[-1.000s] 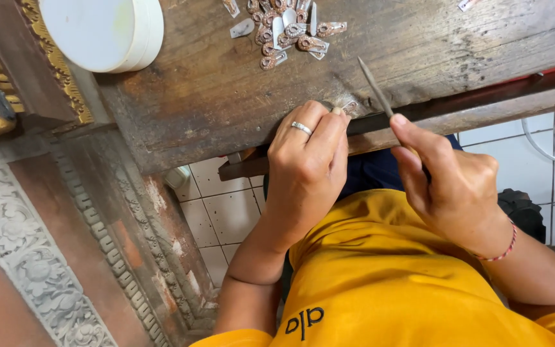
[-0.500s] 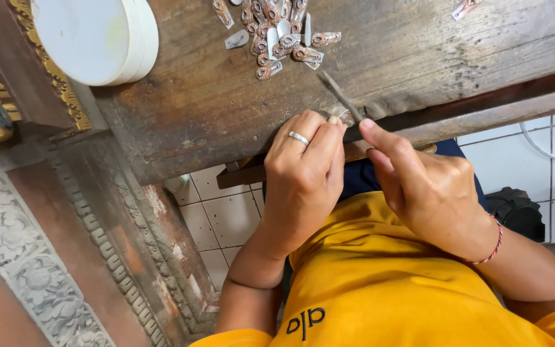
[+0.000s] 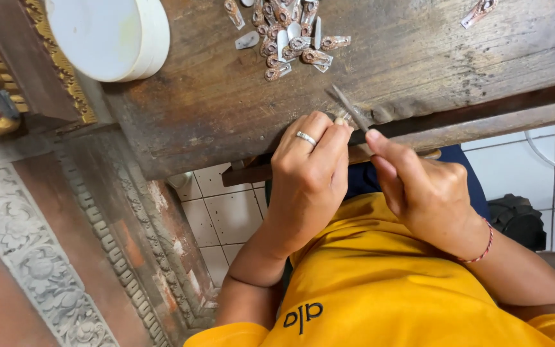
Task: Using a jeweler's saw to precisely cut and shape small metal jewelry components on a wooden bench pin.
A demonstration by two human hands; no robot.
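- At the near edge of the worn wooden workbench (image 3: 226, 109), the left hand (image 3: 309, 180) is curled knuckles-up, a plain ring (image 3: 306, 137) on one finger; its fingertips are pinched around a small pale metal piece (image 3: 340, 120), of which only a sliver is seen.
- Just beside it, the right hand (image 3: 428, 193) is closed in a pencil-like grip on a slim metal file (image 3: 349, 108), the blade angled up and away across the pinched piece; a red cord bracelet (image 3: 483, 247) sits on that wrist.
- Compared with a second ago, the file's tip is found further left and lower over the bench, and the right hand has been drawn in until it nearly touches the left; a stroke across the held piece is judged to be under way.
- No change is noted in the left hand's hold: the piece is kept braced against the bench edge throughout.
- Further out, a heap of small flat silver-and-copper blanks (image 3: 290, 38) lies untouched on the bench top, well apart from both hands; one stray blank (image 3: 480, 11) lies off to the side.
- A round white lidded container (image 3: 107, 38) stands at the bench's far corner.
- Carved, gilded woodwork (image 3: 59, 61) is seen beyond it, tiled floor (image 3: 226, 212) beneath.
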